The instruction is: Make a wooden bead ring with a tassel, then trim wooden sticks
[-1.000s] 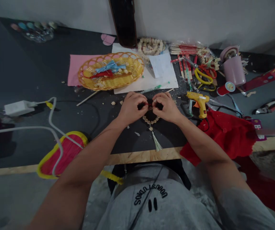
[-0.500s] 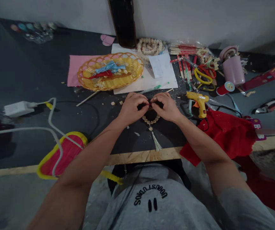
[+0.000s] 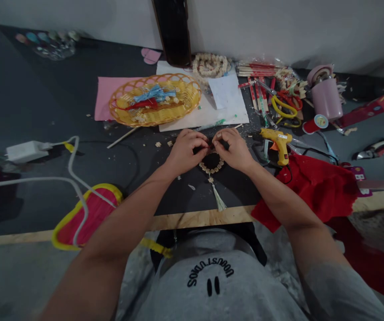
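My left hand and my right hand meet at the middle of the dark table, fingers pinched together over the top of a small ring of pale beads. A pale tassel hangs from the ring toward the table's wooden front edge. Both hands are closed on the ring's upper part, which their fingers hide; a bit of red shows between the fingertips.
A yellow woven basket with blue and red bits sits behind my hands on pink and white sheets. A yellow glue gun, scissors, a pink cup and red cloth lie right. A white adapter with cable lies left.
My hands stay pinched on the bead ring; the fingertips have shifted slightly, otherwise nothing has moved.
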{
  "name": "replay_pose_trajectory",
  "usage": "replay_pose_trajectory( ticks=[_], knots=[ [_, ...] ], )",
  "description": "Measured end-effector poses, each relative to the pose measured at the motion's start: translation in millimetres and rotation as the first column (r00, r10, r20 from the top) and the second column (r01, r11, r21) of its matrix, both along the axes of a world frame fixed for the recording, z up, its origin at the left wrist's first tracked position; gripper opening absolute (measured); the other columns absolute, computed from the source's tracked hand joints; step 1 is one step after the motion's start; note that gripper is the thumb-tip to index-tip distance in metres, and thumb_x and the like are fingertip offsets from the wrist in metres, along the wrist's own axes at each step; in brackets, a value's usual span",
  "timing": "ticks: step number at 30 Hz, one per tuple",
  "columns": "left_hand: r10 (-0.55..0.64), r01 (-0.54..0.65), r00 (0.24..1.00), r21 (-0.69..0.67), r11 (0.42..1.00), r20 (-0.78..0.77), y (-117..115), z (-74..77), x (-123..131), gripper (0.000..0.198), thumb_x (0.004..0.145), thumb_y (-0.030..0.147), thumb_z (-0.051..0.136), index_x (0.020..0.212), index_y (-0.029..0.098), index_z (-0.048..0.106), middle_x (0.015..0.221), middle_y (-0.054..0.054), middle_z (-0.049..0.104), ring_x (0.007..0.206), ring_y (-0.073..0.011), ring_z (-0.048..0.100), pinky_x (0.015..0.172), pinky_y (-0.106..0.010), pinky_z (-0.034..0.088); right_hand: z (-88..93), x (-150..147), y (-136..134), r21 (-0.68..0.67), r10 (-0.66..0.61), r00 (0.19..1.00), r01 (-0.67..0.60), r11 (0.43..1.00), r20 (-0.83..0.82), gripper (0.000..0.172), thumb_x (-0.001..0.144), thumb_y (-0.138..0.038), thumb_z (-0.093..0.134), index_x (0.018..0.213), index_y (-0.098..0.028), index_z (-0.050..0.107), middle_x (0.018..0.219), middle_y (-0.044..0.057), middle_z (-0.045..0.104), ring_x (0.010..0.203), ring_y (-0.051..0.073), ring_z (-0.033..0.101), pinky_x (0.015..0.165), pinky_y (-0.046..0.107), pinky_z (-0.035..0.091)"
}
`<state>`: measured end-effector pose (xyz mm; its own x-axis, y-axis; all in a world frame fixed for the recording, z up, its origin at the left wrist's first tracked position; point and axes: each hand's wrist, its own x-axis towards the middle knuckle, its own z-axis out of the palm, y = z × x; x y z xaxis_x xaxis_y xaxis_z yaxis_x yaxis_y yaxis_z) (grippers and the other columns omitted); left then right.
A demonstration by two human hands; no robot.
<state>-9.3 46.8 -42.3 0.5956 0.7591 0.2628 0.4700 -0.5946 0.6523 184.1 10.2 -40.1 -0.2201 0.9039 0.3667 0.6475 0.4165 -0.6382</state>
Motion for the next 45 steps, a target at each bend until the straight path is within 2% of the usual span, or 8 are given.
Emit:
replay_pose_trajectory(
  ticks=[8,12,15,19,23,39,45],
  knots=[
    [0.027,-0.027,1.0,-0.018,0.999,0.001,-0.1,1.1,-0.4,0.015,0.085,0.032,0.056,0.083,0.023,0.069,0.102,-0.005,0.073,0.1,-0.021,0.062,0.097,-0.042,0.041,6.3,1.4,-1.6,-0.01,0.011,0.997,-0.012,1.0,-0.073,0.014,0.091,-0.023,0.048,0.088,-0.021,0.062,0.095,0.006,0.069,0.098,0.02,0.061,0.093,0.038,0.041],
    [0.019,-0.019,0.999,-0.001,1.0,0.031,0.0,1.2,-0.3,0.015,0.085,0.031,0.056,0.084,0.022,0.068,0.099,-0.004,0.073,0.098,-0.0202,0.063,0.096,-0.041,0.042,2.1,3.7,-1.5,-0.024,0.017,0.999,-0.018,1.0,-0.03,0.014,0.083,-0.018,0.052,0.092,-0.021,0.063,0.099,0.006,0.07,0.102,0.021,0.062,0.096,0.04,0.04],
    [0.017,-0.018,0.999,0.006,1.0,0.032,0.3,1.1,0.0,0.014,0.085,0.031,0.057,0.083,0.022,0.068,0.098,-0.003,0.073,0.097,-0.0195,0.063,0.095,-0.039,0.042,-2.7,2.7,-1.3,-0.031,0.046,0.999,-0.045,0.998,0.023,0.011,0.077,-0.02,0.062,0.088,-0.021,0.064,0.099,0.005,0.07,0.102,0.023,0.062,0.097,0.042,0.039],
    [0.011,-0.012,0.999,0.012,1.0,0.05,0.4,0.2,-0.2,0.014,0.085,0.031,0.058,0.084,0.022,0.068,0.098,-0.003,0.073,0.098,-0.0193,0.063,0.095,-0.039,0.042,-4.5,-0.8,-1.5,-0.021,0.026,0.999,-0.025,0.999,0.025,0.001,0.079,-0.021,0.064,0.079,-0.022,0.064,0.099,0.004,0.071,0.1,0.022,0.062,0.096,0.041,0.04],
    [-0.009,0.008,0.998,0.022,1.0,0.067,0.7,-0.3,-0.9,0.015,0.086,0.032,0.059,0.083,0.021,0.068,0.097,-0.003,0.073,0.097,-0.0194,0.064,0.094,-0.039,0.042,-3.6,-3.0,-1.7,-0.01,0.01,1.0,-0.01,1.0,0.014,0.007,0.08,-0.017,0.062,0.075,-0.022,0.063,0.097,0.004,0.072,0.097,0.021,0.062,0.093,0.04,0.042],
    [0.023,-0.025,0.998,0.027,0.999,0.066,-1.1,2.1,-2.5,0.014,0.085,0.03,0.06,0.08,0.021,0.07,0.097,-0.004,0.073,0.098,-0.02,0.063,0.094,-0.039,0.044,-1.7,-2.3,-2.2,-0.023,0.003,0.998,-0.002,1.0,0.063,0.006,0.072,-0.015,0.062,0.071,-0.021,0.061,0.095,0.005,0.07,0.096,0.022,0.061,0.092,0.041,0.04],
    [-0.029,0.029,0.998,0.01,1.0,0.054,2.5,2.7,-5.5,0.022,0.091,0.033,0.053,0.086,0.023,0.071,0.097,-0.003,0.075,0.097,-0.0194,0.065,0.094,-0.038,0.044,1.1,-1.6,-3.0,-0.031,0.009,0.998,-0.007,1.0,0.061,0.009,0.073,-0.013,0.06,0.071,-0.022,0.06,0.095,0.004,0.071,0.095,0.021,0.062,0.093,0.04,0.04]
  ],
)
